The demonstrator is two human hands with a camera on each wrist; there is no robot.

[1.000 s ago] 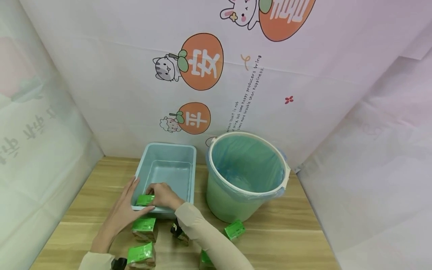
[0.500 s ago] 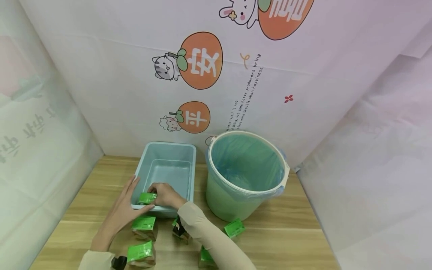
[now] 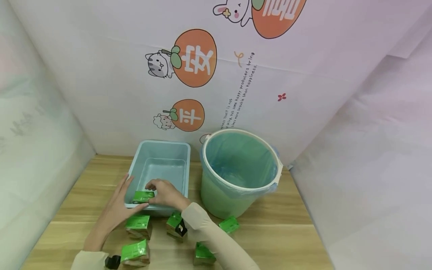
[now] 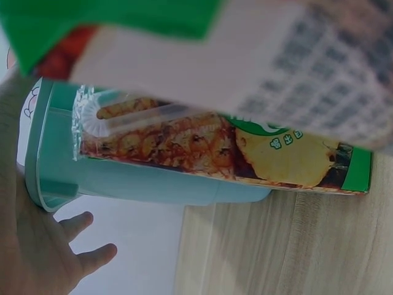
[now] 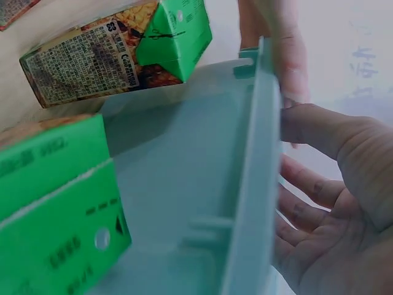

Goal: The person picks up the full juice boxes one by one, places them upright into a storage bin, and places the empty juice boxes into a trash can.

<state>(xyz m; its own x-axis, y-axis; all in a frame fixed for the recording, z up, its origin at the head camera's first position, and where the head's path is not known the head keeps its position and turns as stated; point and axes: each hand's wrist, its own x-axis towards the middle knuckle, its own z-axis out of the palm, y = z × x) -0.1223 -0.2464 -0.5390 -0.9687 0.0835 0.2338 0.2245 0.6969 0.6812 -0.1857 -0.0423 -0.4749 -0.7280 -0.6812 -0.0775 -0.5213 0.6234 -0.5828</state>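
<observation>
A small drink carton with a green top lies inside the light blue basin, at its near left corner. My right hand is over the near rim, with thumb and forefinger apart at the carton's right end. My left hand rests on that same corner, fingers straight along the left side and thumb along the front rim. In the left wrist view, a carton with a pineapple picture and a wrapped straw stands by the basin. The right wrist view shows relaxed fingers behind the rim.
More green-topped cartons stand on the wooden table in front of the basin, including one near my left wrist and one under my right forearm. A lined green bucket is right of the basin, with a carton before it.
My right thumb and forefinger have parted from their pinch on the carton in the basin. My left hand keeps its place on the corner. The head view has shifted slightly.
</observation>
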